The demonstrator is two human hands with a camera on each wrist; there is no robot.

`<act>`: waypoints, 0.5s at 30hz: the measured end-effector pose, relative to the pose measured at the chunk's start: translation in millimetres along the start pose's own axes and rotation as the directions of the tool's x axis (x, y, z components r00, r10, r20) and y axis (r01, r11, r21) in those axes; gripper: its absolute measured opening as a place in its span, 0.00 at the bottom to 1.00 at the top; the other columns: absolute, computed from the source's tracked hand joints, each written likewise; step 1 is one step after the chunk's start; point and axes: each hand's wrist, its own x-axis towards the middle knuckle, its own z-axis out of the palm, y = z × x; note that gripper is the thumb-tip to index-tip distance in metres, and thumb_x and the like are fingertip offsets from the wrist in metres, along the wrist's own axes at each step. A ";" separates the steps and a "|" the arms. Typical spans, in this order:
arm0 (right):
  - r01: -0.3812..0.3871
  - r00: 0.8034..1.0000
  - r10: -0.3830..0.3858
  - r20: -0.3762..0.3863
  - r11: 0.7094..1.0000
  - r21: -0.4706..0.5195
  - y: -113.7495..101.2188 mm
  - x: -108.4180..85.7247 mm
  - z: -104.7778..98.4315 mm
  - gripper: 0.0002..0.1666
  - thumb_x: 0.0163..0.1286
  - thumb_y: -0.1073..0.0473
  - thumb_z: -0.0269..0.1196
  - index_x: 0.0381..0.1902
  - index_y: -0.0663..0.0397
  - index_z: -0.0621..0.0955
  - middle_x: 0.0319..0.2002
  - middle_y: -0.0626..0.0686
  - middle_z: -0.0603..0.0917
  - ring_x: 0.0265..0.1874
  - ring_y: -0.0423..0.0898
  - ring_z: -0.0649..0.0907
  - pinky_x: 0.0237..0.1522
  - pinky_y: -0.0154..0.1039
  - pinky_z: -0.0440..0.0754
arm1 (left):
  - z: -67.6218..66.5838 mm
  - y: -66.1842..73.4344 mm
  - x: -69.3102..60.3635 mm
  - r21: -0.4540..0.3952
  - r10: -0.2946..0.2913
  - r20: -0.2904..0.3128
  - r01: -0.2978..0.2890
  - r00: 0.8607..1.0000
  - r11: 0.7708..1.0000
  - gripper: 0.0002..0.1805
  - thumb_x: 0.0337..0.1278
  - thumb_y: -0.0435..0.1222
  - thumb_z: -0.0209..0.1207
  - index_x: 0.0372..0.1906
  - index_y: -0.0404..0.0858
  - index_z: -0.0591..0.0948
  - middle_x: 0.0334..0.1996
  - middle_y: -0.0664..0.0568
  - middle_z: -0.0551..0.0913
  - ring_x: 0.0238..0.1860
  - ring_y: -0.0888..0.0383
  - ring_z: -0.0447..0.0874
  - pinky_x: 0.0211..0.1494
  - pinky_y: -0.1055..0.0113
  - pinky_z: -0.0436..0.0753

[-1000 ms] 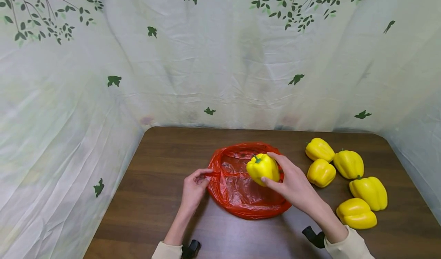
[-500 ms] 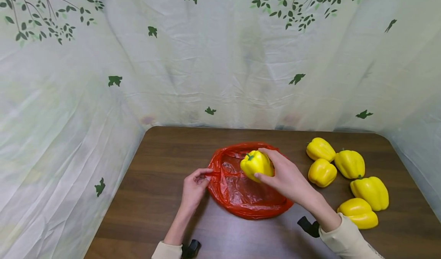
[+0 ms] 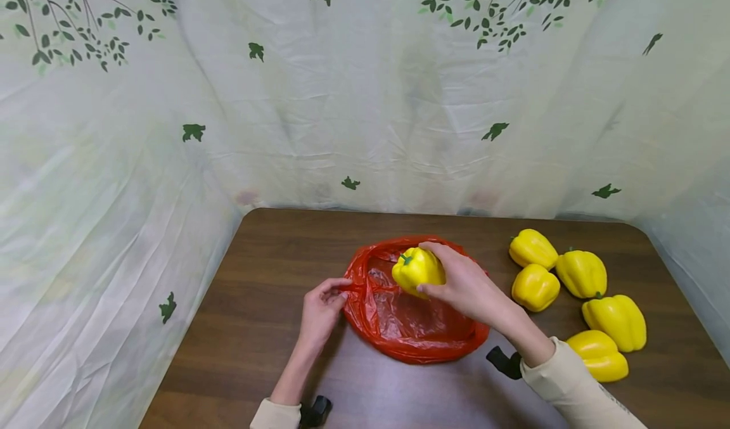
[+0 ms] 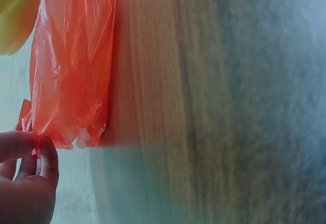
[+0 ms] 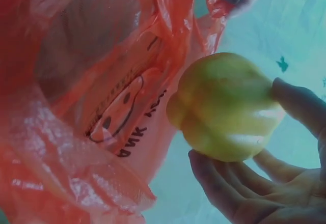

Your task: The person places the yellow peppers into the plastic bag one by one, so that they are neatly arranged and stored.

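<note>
A red plastic bag [image 3: 422, 346] stands on the table with its mouth spread wide. My left hand [image 3: 320, 308] pinches the bag's left rim between thumb and fingers, which the left wrist view also shows at the bag's edge [image 4: 76, 71]. Above the bag's mouth, my right hand [image 3: 470, 286] grips a yellow bell pepper [image 3: 418, 270] by its right side, its green stem facing left. In the right wrist view the pepper [image 5: 229, 107] sits between thumb and fingers, apart from the bag, whose inner wall carries printed lettering and a face.
Several more yellow bell peppers [image 3: 582, 274] lie in a loose group on the right of the brown wooden table [image 3: 274, 245]. Behind and at the sides hangs a pale cloth [image 3: 365, 99] printed with leaves. A black strap piece [image 3: 504, 362] shows at my right wrist.
My right hand has carried the bell pepper leftward and slightly away from me over the bag's mouth. The left hand has kept its hold on the rim.
</note>
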 end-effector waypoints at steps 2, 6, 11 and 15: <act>-0.014 0.999 0.012 0.034 0.999 0.045 2.2 5.0 -0.4 0.42 0.59 0.49 0.73 0.68 0.48 0.69 0.54 0.47 0.78 0.46 0.46 0.78 0.46 0.44 0.82 | 0.2 -0.7 -0.4 0.002 0.001 0.000 -0.001 1.000 1.000 0.12 0.57 0.17 0.56 0.45 0.25 0.83 0.39 0.34 0.82 0.31 0.48 0.79 0.31 0.66 0.80; -0.035 0.995 0.025 0.092 0.994 0.107 4.8 14.3 -1.7 0.42 0.60 0.49 0.72 0.69 0.50 0.69 0.52 0.49 0.79 0.44 0.46 0.79 0.45 0.42 0.82 | 0.9 -0.8 -1.2 0.013 0.009 0.001 -0.009 1.000 1.000 0.12 0.57 0.17 0.56 0.45 0.25 0.83 0.40 0.34 0.83 0.32 0.48 0.79 0.32 0.64 0.81; -0.049 0.993 0.038 0.114 0.994 0.099 3.5 22.2 -3.5 0.42 0.60 0.50 0.72 0.69 0.52 0.68 0.52 0.50 0.79 0.44 0.47 0.79 0.45 0.43 0.82 | 1.3 -0.5 -1.0 0.027 0.019 0.001 -0.019 1.000 0.999 0.12 0.57 0.17 0.56 0.44 0.25 0.83 0.40 0.35 0.83 0.31 0.48 0.79 0.32 0.63 0.81; -0.061 0.990 0.050 0.131 0.995 0.074 0.3 27.2 -4.3 0.41 0.60 0.51 0.72 0.68 0.53 0.69 0.52 0.51 0.79 0.44 0.47 0.79 0.45 0.43 0.81 | 0.4 -2.6 -0.8 0.026 0.008 0.003 -0.008 1.000 1.000 0.12 0.57 0.17 0.55 0.44 0.25 0.83 0.40 0.35 0.83 0.31 0.49 0.79 0.32 0.64 0.81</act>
